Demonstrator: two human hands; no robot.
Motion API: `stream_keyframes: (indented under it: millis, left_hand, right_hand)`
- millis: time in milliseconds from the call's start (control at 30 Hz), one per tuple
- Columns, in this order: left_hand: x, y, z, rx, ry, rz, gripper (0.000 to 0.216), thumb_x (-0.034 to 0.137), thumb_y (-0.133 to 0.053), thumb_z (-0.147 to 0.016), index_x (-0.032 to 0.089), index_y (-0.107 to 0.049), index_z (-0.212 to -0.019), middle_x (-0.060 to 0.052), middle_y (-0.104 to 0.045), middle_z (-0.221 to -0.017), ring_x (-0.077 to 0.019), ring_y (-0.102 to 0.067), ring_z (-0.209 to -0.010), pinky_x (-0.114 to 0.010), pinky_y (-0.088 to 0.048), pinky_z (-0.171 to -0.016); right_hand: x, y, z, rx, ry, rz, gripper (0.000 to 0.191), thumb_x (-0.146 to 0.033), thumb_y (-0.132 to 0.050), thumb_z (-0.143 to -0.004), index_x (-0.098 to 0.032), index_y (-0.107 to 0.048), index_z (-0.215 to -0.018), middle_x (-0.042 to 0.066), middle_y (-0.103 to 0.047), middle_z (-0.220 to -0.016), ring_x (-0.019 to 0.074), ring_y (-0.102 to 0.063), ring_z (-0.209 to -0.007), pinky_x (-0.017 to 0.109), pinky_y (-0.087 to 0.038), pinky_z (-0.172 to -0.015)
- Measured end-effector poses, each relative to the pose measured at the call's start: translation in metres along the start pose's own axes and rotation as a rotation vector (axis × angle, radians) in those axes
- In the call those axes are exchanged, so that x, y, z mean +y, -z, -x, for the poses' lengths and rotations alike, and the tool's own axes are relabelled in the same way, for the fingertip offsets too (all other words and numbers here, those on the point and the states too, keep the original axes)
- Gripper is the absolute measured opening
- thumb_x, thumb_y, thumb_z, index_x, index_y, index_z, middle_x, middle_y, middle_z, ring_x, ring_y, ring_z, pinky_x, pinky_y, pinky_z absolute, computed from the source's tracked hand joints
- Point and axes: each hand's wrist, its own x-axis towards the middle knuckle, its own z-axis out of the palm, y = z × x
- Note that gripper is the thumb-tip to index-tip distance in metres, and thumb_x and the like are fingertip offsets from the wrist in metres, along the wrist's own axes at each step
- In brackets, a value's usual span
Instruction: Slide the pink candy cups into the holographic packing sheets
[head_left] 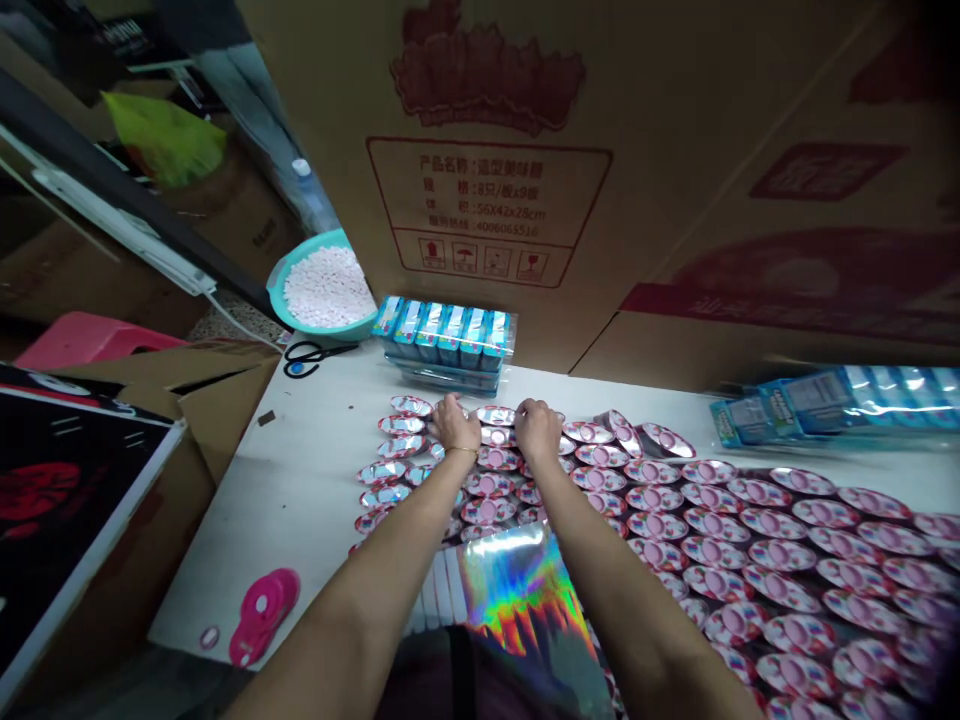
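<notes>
Rows of oval containers (652,498) with red-and-white patterned rims cover the table; many have a round pink piece in the middle, and those on the left show shiny bare insides. My left hand (456,422) is at the back row, its fingers bent and closed around an oval container's end. Opposite it, my right hand (538,430) curls its fingers over the other end. Between them lies a shiny oval container (495,415). My fingertips are partly hidden. Under my forearms lies a rainbow-reflecting foil sheet (517,580).
Large cardboard cartons (487,200) wall off the back. Wrapped blue packs (450,335) stand before them, with more blue packs (832,400) at right. A teal bowl (326,285) of small white pieces, black scissors (304,358) and a pink tape dispenser (264,610) are at left.
</notes>
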Motion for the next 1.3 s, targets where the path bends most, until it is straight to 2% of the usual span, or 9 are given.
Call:
stream_keyframes:
  millis: [100, 233, 333, 533, 700, 867, 967, 1100, 1300]
  left_hand:
    - [-0.020, 0.030, 0.013, -0.124, -0.199, -0.014, 0.019, 0.031, -0.049, -0.078, 0.020, -0.058, -0.090, -0.005, -0.055, -0.097, -0.0203, -0.046, -0.097, -0.033, -0.032, -0.082]
    - [-0.071, 0.077, 0.059, -0.547, -0.487, -0.191, 0.026, 0.046, -0.058, -0.069, 0.021, -0.063, -0.075, -0.004, -0.056, -0.089, -0.0214, -0.047, -0.093, -0.032, -0.032, -0.080]
    - [-0.104, 0.094, 0.094, -0.678, -0.545, -0.343, 0.031, 0.043, -0.069, -0.059, 0.022, -0.063, -0.082, -0.005, -0.054, -0.095, -0.0250, -0.044, -0.097, -0.035, -0.032, -0.081]
    - [-0.122, 0.087, 0.114, -0.631, -0.460, -0.370, 0.010, 0.028, -0.065, -0.066, 0.020, -0.060, -0.070, -0.004, -0.053, -0.094, -0.0219, -0.045, -0.093, -0.035, -0.032, -0.080]
    - [-0.125, 0.083, 0.111, -0.608, -0.415, -0.282, 0.010, 0.030, -0.062, -0.069, 0.020, -0.060, -0.072, -0.003, -0.055, -0.090, -0.0190, -0.046, -0.091, -0.032, -0.033, -0.081]
    - [-0.130, 0.080, 0.111, -0.602, -0.402, -0.237, 0.010, 0.028, -0.061, -0.070, 0.019, -0.059, -0.068, -0.002, -0.055, -0.084, -0.0173, -0.047, -0.086, -0.030, -0.034, -0.079]
    - [-0.130, 0.079, 0.111, -0.602, -0.394, -0.201, 0.009, 0.027, -0.061, -0.069, 0.019, -0.059, -0.066, -0.002, -0.054, -0.081, -0.0169, -0.048, -0.085, -0.030, -0.035, -0.078]
    - [-0.130, 0.080, 0.110, -0.621, -0.367, -0.104, 0.009, 0.027, -0.060, -0.069, 0.018, -0.058, -0.067, -0.001, -0.055, -0.079, -0.0163, -0.048, -0.083, -0.029, -0.036, -0.077]
    - [-0.135, 0.078, 0.109, -0.612, -0.342, -0.037, 0.011, 0.029, -0.059, -0.070, 0.018, -0.058, -0.067, -0.001, -0.055, -0.079, -0.0158, -0.049, -0.081, -0.028, -0.037, -0.077]
  right_hand:
    - [0.010, 0.012, 0.029, -0.024, 0.228, -0.125, 0.021, -0.016, -0.043, -0.081, -0.016, -0.063, -0.087, 0.008, -0.058, -0.085, 0.0187, -0.052, -0.083, 0.029, -0.036, -0.073]
    - [0.018, 0.021, 0.100, -0.253, 0.656, -0.188, 0.023, -0.025, -0.041, -0.087, -0.020, -0.063, -0.094, 0.006, -0.058, -0.088, 0.0175, -0.050, -0.085, 0.029, -0.036, -0.078]
    - [0.012, 0.013, 0.148, -0.308, 0.746, -0.092, 0.025, -0.028, -0.042, -0.087, -0.021, -0.059, -0.104, 0.007, -0.058, -0.094, 0.0185, -0.049, -0.087, 0.031, -0.036, -0.077]
    - [0.003, -0.017, 0.178, -0.301, 0.876, 0.114, 0.026, -0.019, -0.045, -0.085, -0.020, -0.055, -0.109, 0.008, -0.058, -0.097, 0.0206, -0.049, -0.086, 0.034, -0.038, -0.071]
    - [0.019, -0.016, 0.189, -0.233, 1.036, 0.126, 0.032, -0.010, -0.043, -0.083, -0.014, -0.051, -0.114, 0.010, -0.053, -0.114, 0.0216, -0.045, -0.100, 0.036, -0.038, -0.083]
    - [0.016, 0.001, 0.192, -0.229, 0.885, 0.053, 0.018, -0.017, -0.044, -0.085, -0.017, -0.060, -0.093, 0.008, -0.057, -0.105, 0.0201, -0.048, -0.094, 0.033, -0.039, -0.080]
    - [0.007, 0.006, 0.183, -0.246, 0.808, 0.013, 0.023, -0.023, -0.042, -0.087, -0.019, -0.057, -0.104, 0.008, -0.058, -0.102, 0.0188, -0.049, -0.090, 0.032, -0.040, -0.076]
    - [0.003, -0.001, 0.178, -0.299, 0.888, 0.099, 0.030, -0.018, -0.043, -0.085, -0.018, -0.052, -0.114, 0.009, -0.058, -0.101, 0.0207, -0.049, -0.089, 0.035, -0.041, -0.073]
    - [0.016, -0.008, 0.190, -0.216, 0.999, 0.067, 0.030, -0.011, -0.040, -0.084, -0.013, -0.053, -0.112, 0.012, -0.053, -0.115, 0.0221, -0.044, -0.104, 0.037, -0.039, -0.086]
